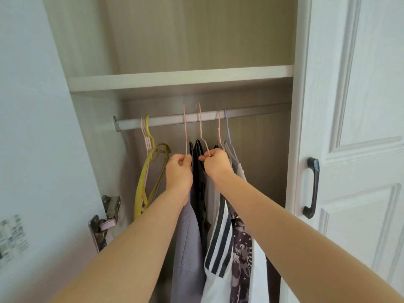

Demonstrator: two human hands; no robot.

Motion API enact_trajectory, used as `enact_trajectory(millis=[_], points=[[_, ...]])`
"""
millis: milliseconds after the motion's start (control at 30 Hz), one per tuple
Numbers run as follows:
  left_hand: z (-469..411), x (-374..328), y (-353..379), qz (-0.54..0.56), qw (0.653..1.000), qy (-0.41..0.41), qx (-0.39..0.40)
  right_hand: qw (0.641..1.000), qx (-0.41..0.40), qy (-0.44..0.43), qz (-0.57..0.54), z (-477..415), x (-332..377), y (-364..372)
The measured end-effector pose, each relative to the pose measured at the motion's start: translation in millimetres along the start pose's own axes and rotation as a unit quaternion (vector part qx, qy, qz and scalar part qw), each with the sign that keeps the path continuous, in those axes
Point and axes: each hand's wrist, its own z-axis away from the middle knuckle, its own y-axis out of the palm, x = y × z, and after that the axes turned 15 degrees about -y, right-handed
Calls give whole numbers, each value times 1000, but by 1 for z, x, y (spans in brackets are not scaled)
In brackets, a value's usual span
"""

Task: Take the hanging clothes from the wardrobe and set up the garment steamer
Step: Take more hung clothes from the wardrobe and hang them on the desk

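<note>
Inside the open wardrobe a metal rail (251, 111) carries several thin hangers with clothes. My left hand (178, 171) is closed on the neck of a pink hanger (185, 127) that bears a lilac-grey garment (188, 248). My right hand (216, 162) pinches the neck of a second pink hanger (200, 125) with a dark garment (199, 171) under it. Both hooks rise above the rail. To the right hang a white top with black stripes (218, 239), a brown patterned piece (241, 248) and a pale garment on a lilac hanger (227, 127). No steamer is in view.
Empty pink and yellow-green hangers (150, 158) dangle at the rail's left end. A shelf (179, 78) runs just above the rail. The left door (32, 149) stands open with its hinges (109, 213) exposed. The right door (360, 127) with a dark handle (312, 186) is closed.
</note>
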Motion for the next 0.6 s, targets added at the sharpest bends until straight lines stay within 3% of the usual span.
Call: enact_trajectory(millis=[233,500,600], points=[[28,-19,-10,4,1000,2,-7,999,-16,-2,-33,29,25,-14],[89,-4,-31,60,997,-52,-18,996,-28,42,-73,101,35,-34],[123,1,-43,73,995,-67,-1,999,-30,34,-25,134,40,-40]])
